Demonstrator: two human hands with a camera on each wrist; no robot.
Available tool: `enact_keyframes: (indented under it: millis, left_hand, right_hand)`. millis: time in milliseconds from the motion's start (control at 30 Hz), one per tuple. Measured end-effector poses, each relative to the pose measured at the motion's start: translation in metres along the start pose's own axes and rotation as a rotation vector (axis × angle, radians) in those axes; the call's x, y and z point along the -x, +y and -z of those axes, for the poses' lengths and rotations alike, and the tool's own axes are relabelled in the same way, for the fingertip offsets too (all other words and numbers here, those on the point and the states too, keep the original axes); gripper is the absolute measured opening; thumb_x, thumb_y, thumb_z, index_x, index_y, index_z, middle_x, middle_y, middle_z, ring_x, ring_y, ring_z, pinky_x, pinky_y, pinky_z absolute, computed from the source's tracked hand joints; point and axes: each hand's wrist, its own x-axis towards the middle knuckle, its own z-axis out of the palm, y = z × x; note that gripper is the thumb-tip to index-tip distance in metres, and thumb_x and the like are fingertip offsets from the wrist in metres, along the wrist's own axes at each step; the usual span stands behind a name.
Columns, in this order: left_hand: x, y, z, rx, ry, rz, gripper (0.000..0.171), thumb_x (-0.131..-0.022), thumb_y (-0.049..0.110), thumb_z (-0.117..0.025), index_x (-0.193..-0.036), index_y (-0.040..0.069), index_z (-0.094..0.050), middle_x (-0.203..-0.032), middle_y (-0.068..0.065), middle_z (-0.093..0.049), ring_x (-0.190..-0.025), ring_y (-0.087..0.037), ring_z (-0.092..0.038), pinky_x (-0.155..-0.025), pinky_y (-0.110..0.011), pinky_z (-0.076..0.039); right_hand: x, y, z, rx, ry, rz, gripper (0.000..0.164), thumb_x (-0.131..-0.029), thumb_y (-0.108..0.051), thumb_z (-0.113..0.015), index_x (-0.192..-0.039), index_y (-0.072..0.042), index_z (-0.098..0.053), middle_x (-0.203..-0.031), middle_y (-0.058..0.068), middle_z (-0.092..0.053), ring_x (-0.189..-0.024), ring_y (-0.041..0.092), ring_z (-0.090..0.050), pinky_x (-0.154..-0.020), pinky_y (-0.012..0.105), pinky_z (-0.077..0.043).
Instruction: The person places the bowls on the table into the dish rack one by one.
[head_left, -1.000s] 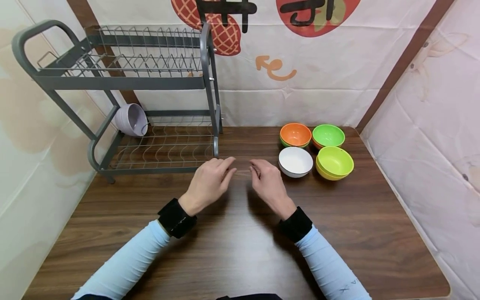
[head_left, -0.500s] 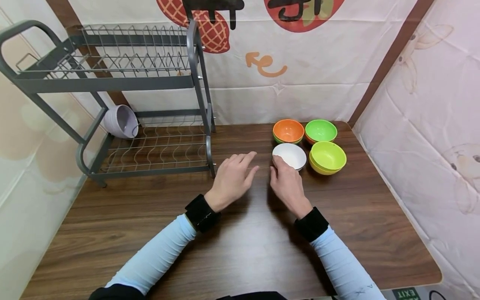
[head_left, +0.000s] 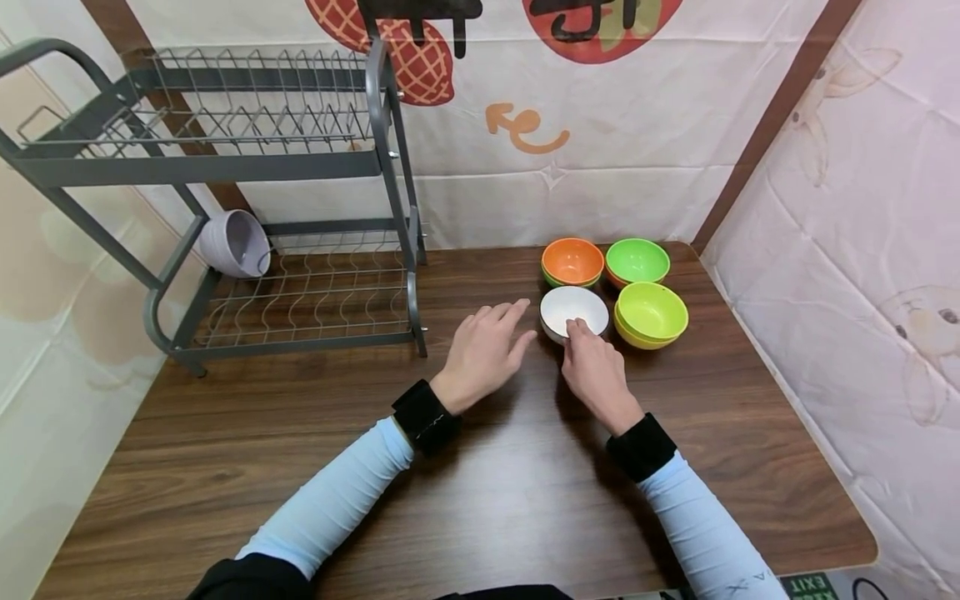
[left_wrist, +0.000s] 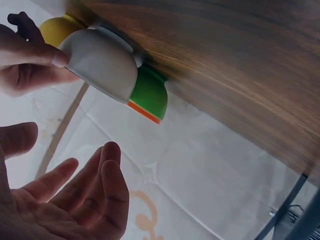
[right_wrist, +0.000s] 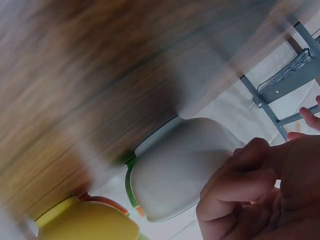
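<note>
A white bowl with a thin dark rim stands on the wooden table, at the front left of a group of bowls. My right hand pinches its near rim, fingers over the inside and thumb against the outer wall. In the left wrist view, the thumb tip lies on the side of the white bowl. Just left of it hovers my left hand, holding nothing, fingers extended and thumb apart. Behind the white bowl is an orange bowl stacked on a green one. Right of it, a lime bowl sits in a yellow one.
A bright green bowl, nested on an orange one, stands at the back right. The grey two-tier dish rack occupies the left side. On its lower tier, pale lilac bowls lean on edge at the left end. Fabric walls enclose the table.
Both hands have moved right toward the bowls. The right hand has come to the white bowl and taken hold of its near rim. The head view has shifted to the right.
</note>
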Motion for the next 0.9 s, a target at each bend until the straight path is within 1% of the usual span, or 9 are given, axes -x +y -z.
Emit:
enact_keyframes:
  millis: [133,233,300,467,567,700,767,900]
  left_hand:
    - [-0.004,0.0,-0.002,-0.001,-0.033,0.012,0.052,-0.107,0.039,-0.061,-0.151,0.011,-0.057,-0.137,-0.012,-0.067,-0.115,-0.031,-0.066,-0.094,-0.047,-0.056]
    - [-0.006,0.0,-0.002,0.007,-0.041,0.025,0.052,-0.108,0.039,-0.06,-0.151,0.011,-0.057,-0.138,-0.012,-0.067,-0.115,-0.031,-0.066,-0.094,-0.047,-0.056]
    - [-0.006,-0.001,-0.002,0.012,-0.039,0.037,0.052,-0.107,0.039,-0.061,-0.151,0.012,-0.058,-0.138,-0.012,-0.067,-0.115,-0.031,-0.066,-0.093,-0.048,-0.057]
    - [-0.007,-0.005,-0.001,0.019,-0.033,0.061,0.051,-0.107,0.038,-0.062,-0.15,0.011,-0.058,-0.138,-0.012,-0.067,-0.116,-0.032,-0.066,-0.093,-0.049,-0.056]
    - [-0.007,-0.007,-0.001,0.021,-0.037,0.06,0.051,-0.107,0.038,-0.062,-0.15,0.011,-0.059,-0.138,-0.012,-0.067,-0.116,-0.032,-0.066,-0.093,-0.049,-0.057]
    - [-0.007,-0.008,-0.001,0.012,-0.04,0.048,0.051,-0.107,0.038,-0.063,-0.149,0.01,-0.059,-0.136,-0.013,-0.067,-0.114,-0.032,-0.067,-0.091,-0.048,-0.057]
    - [-0.007,-0.008,-0.002,0.002,-0.036,0.039,0.05,-0.107,0.038,-0.063,-0.148,0.01,-0.06,-0.135,-0.012,-0.068,-0.113,-0.031,-0.067,-0.091,-0.047,-0.058]
    - [-0.007,-0.008,-0.002,-0.014,-0.023,0.028,0.049,-0.106,0.037,-0.063,-0.147,0.009,-0.061,-0.134,-0.012,-0.069,-0.111,-0.031,-0.068,-0.089,-0.047,-0.058]
  right_hand:
    - [-0.001,0.003,0.0,0.046,-0.043,0.04,0.029,-0.108,-0.011,-0.054,-0.132,0.004,-0.064,-0.12,0.02,-0.069,-0.081,0.043,-0.07,-0.058,0.053,-0.056]
    - [-0.002,0.004,-0.001,0.059,-0.057,0.059,0.024,-0.108,-0.009,-0.053,-0.126,0.002,-0.065,-0.106,0.015,-0.066,-0.075,0.039,-0.068,-0.054,0.05,-0.054]
    - [-0.003,0.004,-0.001,0.059,-0.059,0.066,0.02,-0.108,-0.008,-0.054,-0.121,0.001,-0.066,-0.103,0.014,-0.066,-0.074,0.038,-0.068,-0.053,0.049,-0.054]
    - [-0.005,0.005,-0.001,0.048,-0.052,0.072,0.014,-0.107,-0.006,-0.055,-0.112,-0.002,-0.067,-0.101,0.011,-0.067,-0.073,0.037,-0.067,-0.054,0.049,-0.054]
    - [-0.006,0.006,-0.001,0.042,-0.047,0.065,0.013,-0.105,-0.005,-0.057,-0.11,-0.003,-0.069,-0.102,0.011,-0.07,-0.073,0.037,-0.067,-0.056,0.05,-0.055]
    - [-0.006,0.009,-0.001,0.033,-0.052,0.049,0.016,-0.104,-0.005,-0.059,-0.112,-0.004,-0.072,-0.104,0.011,-0.073,-0.078,0.037,-0.069,-0.061,0.051,-0.057]
    - [-0.006,0.009,-0.002,0.029,-0.056,0.041,0.016,-0.103,-0.005,-0.06,-0.112,-0.004,-0.073,-0.102,0.012,-0.074,-0.079,0.036,-0.07,-0.062,0.051,-0.058]
    - [-0.006,0.011,-0.003,0.021,-0.032,0.031,0.015,-0.102,-0.004,-0.062,-0.111,-0.005,-0.074,-0.098,0.012,-0.073,-0.078,0.038,-0.07,-0.062,0.052,-0.057]
